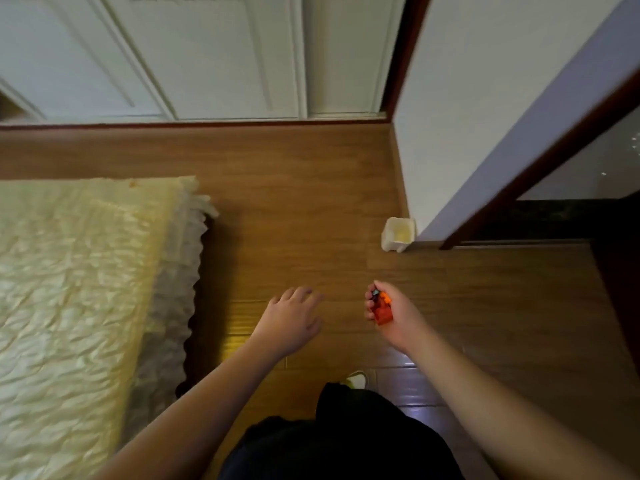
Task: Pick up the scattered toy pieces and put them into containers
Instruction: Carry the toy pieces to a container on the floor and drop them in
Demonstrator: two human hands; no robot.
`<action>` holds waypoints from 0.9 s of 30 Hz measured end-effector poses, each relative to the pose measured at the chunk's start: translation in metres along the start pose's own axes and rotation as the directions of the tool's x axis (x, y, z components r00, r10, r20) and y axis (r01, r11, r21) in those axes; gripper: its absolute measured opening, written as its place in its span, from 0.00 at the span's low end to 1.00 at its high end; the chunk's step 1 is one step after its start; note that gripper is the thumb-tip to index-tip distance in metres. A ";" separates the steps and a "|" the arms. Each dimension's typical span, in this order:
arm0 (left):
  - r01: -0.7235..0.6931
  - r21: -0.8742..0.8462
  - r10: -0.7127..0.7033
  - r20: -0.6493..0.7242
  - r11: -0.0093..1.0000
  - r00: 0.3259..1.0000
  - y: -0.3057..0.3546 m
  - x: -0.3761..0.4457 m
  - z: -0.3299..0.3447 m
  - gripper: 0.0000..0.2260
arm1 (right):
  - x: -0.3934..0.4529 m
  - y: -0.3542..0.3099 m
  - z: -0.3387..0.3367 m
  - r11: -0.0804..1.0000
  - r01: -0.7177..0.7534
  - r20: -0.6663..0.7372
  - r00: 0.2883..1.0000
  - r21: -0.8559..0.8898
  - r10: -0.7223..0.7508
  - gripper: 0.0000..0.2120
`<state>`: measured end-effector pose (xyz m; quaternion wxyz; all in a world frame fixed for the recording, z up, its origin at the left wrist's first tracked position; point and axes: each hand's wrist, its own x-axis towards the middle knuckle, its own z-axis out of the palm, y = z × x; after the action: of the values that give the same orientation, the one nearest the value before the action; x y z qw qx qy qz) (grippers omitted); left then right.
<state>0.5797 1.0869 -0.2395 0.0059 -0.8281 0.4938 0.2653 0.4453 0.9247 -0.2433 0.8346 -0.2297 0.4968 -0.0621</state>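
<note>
My right hand grips an orange-red toy piece with a small dark part at its top end, fingers curled round it, above the wooden floor. My left hand hovers palm down to its left, fingers relaxed and spread, holding nothing. A small white container stands on the floor by the wall corner, ahead of my right hand; its inside looks pale yellow. No other loose toy pieces show on the floor.
A bed with a cream quilted cover and frilled edge fills the left side. White wardrobe doors run along the back. A dark door frame opens at the right. Wooden floor lies between them.
</note>
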 end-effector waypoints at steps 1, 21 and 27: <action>-0.011 0.013 0.011 0.013 1.000 1.000 0.007 0.010 -0.003 0.24 | -0.001 -0.010 -0.008 1.000 0.007 -0.005 1.000 -0.005 -0.007 0.10; -0.127 -0.127 0.156 0.249 0.984 0.956 0.078 0.192 -0.058 0.22 | 0.053 -0.142 -0.087 0.954 0.133 -0.198 0.977 0.267 -0.081 0.07; -0.133 -0.166 0.167 0.217 0.977 0.962 0.049 0.285 -0.090 0.23 | 0.123 -0.201 -0.074 0.947 0.130 -0.229 0.972 0.294 -0.063 0.06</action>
<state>0.6840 0.8052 -0.2762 -0.0195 -0.7501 0.5299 0.3952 0.4677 0.6820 -0.2824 0.7970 -0.1136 0.5570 -0.2041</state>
